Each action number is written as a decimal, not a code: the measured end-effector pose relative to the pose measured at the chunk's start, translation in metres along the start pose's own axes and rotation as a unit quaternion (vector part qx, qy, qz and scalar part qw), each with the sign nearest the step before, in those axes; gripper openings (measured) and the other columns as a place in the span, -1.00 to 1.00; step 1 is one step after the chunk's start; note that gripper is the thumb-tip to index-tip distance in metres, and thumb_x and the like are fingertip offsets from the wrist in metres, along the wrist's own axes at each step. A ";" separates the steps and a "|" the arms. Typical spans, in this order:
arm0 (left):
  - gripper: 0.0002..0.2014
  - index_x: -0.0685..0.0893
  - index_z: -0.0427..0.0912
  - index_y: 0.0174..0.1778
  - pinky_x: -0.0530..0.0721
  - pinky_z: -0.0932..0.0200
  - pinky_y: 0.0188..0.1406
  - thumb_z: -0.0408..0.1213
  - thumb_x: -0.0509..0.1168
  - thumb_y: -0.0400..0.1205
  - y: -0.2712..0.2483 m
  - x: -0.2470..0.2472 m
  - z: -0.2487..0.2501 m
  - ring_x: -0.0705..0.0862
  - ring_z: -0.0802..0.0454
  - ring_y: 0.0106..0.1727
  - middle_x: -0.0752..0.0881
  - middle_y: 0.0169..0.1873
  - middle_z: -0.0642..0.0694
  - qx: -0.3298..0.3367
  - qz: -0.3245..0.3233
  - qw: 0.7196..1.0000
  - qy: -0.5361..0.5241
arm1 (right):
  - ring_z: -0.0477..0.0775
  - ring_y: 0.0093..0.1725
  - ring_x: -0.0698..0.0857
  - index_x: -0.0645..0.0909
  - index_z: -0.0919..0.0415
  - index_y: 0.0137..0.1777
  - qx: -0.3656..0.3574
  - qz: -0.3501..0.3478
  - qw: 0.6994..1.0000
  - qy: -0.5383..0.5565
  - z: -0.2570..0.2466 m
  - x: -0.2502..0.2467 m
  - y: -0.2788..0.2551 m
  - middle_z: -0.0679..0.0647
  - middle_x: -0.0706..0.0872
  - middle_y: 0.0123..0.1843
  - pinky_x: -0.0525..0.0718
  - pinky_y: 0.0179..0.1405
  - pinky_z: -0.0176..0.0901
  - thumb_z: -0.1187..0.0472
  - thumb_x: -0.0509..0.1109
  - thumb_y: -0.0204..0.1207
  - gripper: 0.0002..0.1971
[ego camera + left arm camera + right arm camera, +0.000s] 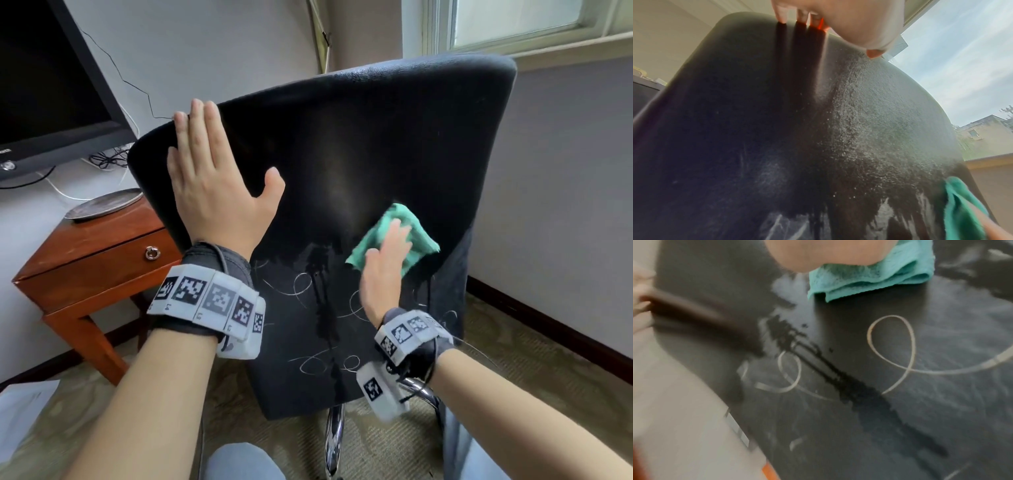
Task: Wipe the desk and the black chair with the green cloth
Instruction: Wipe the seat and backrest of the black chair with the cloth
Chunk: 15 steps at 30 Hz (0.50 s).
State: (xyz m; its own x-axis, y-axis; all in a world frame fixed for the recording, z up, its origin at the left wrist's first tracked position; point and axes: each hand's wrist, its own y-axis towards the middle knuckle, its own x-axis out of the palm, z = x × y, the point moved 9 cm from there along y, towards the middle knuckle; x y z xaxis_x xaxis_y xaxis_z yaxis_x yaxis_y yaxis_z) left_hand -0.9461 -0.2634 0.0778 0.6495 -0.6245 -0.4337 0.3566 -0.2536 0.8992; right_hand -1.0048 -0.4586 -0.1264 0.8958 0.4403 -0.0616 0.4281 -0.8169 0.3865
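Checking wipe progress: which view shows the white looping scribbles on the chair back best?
The right wrist view: the white loops fill it, close below the green cloth. The head view shows the loops small but complete across the black chair. The left wrist view catches only smeared streaks at its bottom edge.
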 end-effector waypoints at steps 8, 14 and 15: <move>-0.20 0.12 -0.30 0.64 0.13 -0.11 0.56 0.05 0.12 0.54 0.002 -0.003 -0.004 0.12 -0.18 0.65 0.19 0.62 -0.24 0.024 -0.006 0.999 0.019 | 0.04 0.59 -0.33 -0.05 -0.09 0.63 -0.264 -0.089 0.940 -0.196 -0.082 0.024 0.010 -0.18 -0.22 0.57 -0.29 0.55 -0.05 0.17 0.00 0.65 -0.43; -0.21 0.14 -0.27 0.64 0.12 -0.14 0.56 0.06 0.11 0.54 0.003 -0.002 -0.002 0.15 -0.16 0.64 0.21 0.62 -0.21 0.036 -0.013 0.999 0.035 | 0.19 0.68 -0.20 0.03 0.09 0.67 -0.088 0.054 0.988 -0.114 -0.002 -0.020 0.035 0.10 -0.13 0.71 -0.18 0.60 -0.11 0.30 0.02 0.67 -0.43; -0.21 0.13 -0.26 0.64 0.12 -0.14 0.56 0.07 0.11 0.54 0.003 -0.002 -0.001 0.14 -0.16 0.64 0.21 0.62 -0.20 0.036 -0.015 0.999 0.037 | 0.19 0.68 -0.19 -0.02 0.11 0.68 -0.015 0.091 0.993 -0.068 0.017 -0.029 0.036 0.11 -0.14 0.71 -0.19 0.61 -0.10 0.32 -0.01 0.68 -0.42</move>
State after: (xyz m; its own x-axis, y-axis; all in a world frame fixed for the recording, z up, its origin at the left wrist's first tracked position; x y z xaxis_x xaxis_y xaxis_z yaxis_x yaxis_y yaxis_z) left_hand -0.9453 -0.2618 0.0816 0.6877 -0.5605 -0.4614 0.3292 -0.3257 0.8863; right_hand -1.0132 -0.5072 -0.1263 0.9668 0.2303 -0.1103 0.2553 -0.8659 0.4302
